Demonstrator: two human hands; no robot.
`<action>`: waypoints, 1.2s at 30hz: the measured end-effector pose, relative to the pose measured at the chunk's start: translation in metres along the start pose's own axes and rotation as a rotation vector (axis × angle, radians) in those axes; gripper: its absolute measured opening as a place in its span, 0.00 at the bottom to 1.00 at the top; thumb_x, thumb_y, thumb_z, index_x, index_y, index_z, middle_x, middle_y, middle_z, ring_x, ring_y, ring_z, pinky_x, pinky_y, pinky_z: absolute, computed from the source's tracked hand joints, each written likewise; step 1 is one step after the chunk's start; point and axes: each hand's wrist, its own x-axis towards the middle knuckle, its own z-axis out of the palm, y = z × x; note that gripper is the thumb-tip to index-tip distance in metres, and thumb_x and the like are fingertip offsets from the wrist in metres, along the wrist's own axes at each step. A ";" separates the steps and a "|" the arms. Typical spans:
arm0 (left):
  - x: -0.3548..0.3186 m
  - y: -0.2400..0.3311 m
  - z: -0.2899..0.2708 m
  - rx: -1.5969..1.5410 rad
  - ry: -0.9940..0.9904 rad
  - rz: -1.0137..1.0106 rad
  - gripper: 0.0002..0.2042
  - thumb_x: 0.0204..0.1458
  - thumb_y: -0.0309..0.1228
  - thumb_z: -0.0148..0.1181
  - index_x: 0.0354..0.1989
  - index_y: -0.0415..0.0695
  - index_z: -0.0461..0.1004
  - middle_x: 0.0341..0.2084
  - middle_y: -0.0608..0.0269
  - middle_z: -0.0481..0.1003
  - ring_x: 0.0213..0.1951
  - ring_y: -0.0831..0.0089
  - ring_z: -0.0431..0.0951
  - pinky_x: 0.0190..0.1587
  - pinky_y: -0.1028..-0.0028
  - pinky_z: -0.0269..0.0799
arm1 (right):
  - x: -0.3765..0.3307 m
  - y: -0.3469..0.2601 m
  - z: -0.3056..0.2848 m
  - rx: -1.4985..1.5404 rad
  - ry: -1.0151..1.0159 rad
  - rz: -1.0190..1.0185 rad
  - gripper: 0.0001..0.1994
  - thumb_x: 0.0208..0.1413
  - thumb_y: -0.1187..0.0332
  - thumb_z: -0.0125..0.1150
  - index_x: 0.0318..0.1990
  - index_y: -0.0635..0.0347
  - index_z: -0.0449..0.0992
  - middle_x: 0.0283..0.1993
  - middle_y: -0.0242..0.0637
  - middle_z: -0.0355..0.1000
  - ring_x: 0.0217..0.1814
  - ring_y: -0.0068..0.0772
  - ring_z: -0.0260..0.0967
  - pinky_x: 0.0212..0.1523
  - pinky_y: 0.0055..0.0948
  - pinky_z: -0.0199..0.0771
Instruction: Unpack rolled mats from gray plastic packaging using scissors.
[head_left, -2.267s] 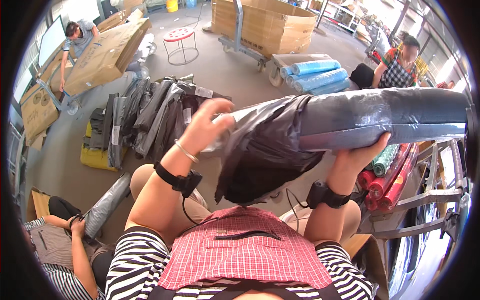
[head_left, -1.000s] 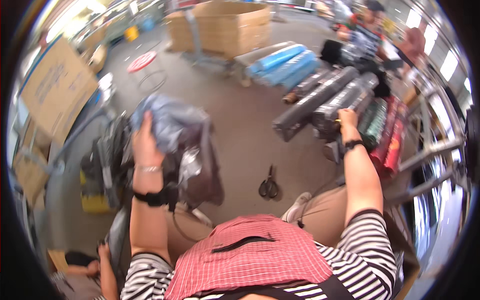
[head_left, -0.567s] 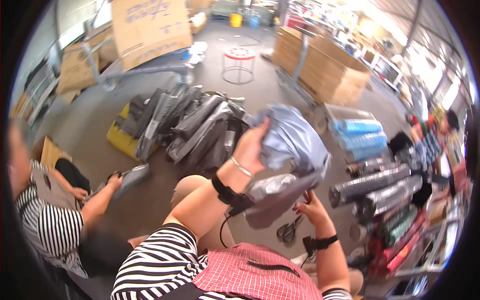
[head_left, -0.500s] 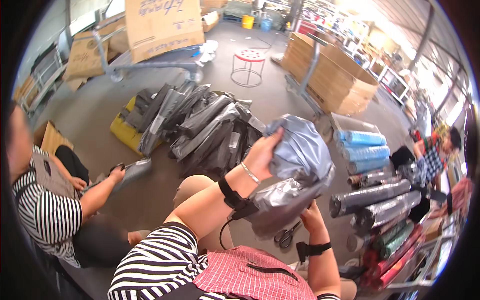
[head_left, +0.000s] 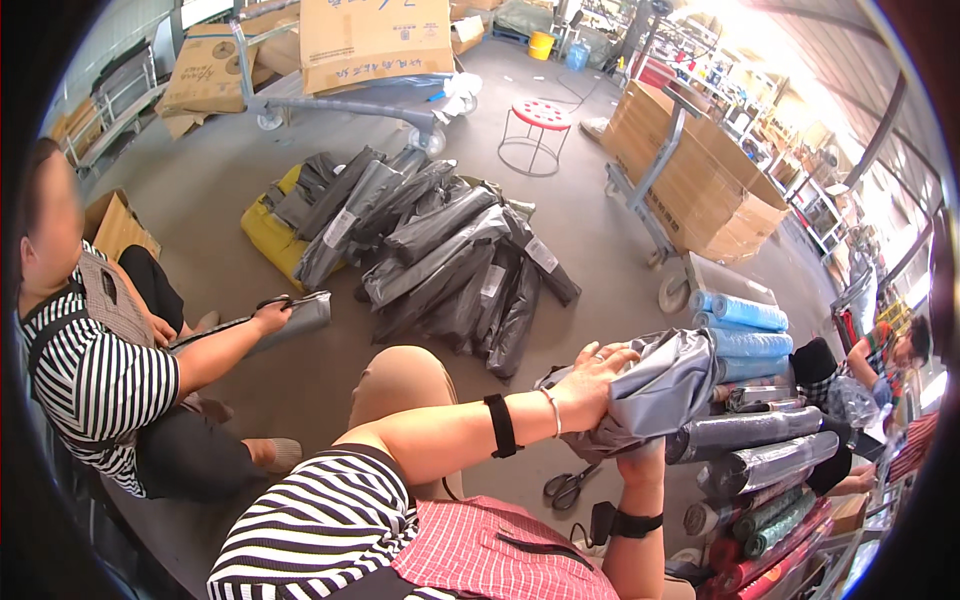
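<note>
A crumpled bundle of smooth grey sheeting [head_left: 665,385] is held up in front of my knees. My left hand [head_left: 592,388], wearing a ring and a bangle, grips its near left side from above, fingers over the folds. From below, my right hand [head_left: 642,462] holds the underside; its fingers are hidden by the sheeting. A darker, shinier part of the bundle shows left of my left hand. Scissors with black handles [head_left: 566,488] lie on the floor just below the bundle.
Dark plastic-wrapped packages [head_left: 440,250] are heaped ahead. Blue rolls [head_left: 745,340] and dark rolls [head_left: 745,432] lie to the right. At the left, a seated co-worker [head_left: 100,360] holds scissors at a grey roll [head_left: 300,322]. A red-topped stool [head_left: 541,115] and a carton on a cart [head_left: 690,170] stand beyond.
The bundle has come down and right from its raised position, and its loose blue-grey top is now gathered. My left hand has moved right and lower onto its folds. The view has shifted.
</note>
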 end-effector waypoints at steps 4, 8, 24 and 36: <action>0.008 0.009 -0.008 -0.454 -0.180 -0.124 0.25 0.47 0.39 0.60 0.57 0.53 0.71 0.55 0.57 0.69 0.61 0.62 0.65 0.63 0.61 0.56 | -0.001 0.002 -0.005 -0.131 0.098 -0.192 0.38 0.49 0.75 0.63 0.68 0.61 0.52 0.66 0.43 0.59 0.67 0.41 0.60 0.65 0.41 0.65; 0.022 -0.023 -0.035 -0.376 -0.177 0.075 0.32 0.45 0.41 0.68 0.57 0.37 0.68 0.55 0.44 0.70 0.59 0.51 0.67 0.62 0.62 0.62 | 0.001 -0.017 -0.049 -0.055 0.308 -0.356 0.24 0.59 0.73 0.53 0.63 0.66 0.61 0.59 0.45 0.67 0.60 0.42 0.67 0.58 0.41 0.72; 0.003 -0.023 -0.001 -1.577 -0.529 -0.908 0.40 0.55 0.64 0.47 0.71 0.54 0.51 0.71 0.57 0.50 0.70 0.55 0.50 0.65 0.36 0.42 | -0.027 -0.089 -0.088 0.526 -0.010 -0.637 0.16 0.63 0.70 0.51 0.58 0.59 0.67 0.54 0.44 0.70 0.53 0.41 0.71 0.59 0.44 0.72; 0.011 -0.009 -0.023 -1.526 -0.388 -0.470 0.42 0.53 0.52 0.62 0.70 0.46 0.48 0.58 0.57 0.66 0.56 0.68 0.70 0.53 0.63 0.71 | -0.023 -0.041 -0.038 -1.260 0.621 -0.620 0.21 0.47 0.81 0.54 0.52 0.66 0.70 0.38 0.43 0.74 0.42 0.39 0.74 0.45 0.30 0.71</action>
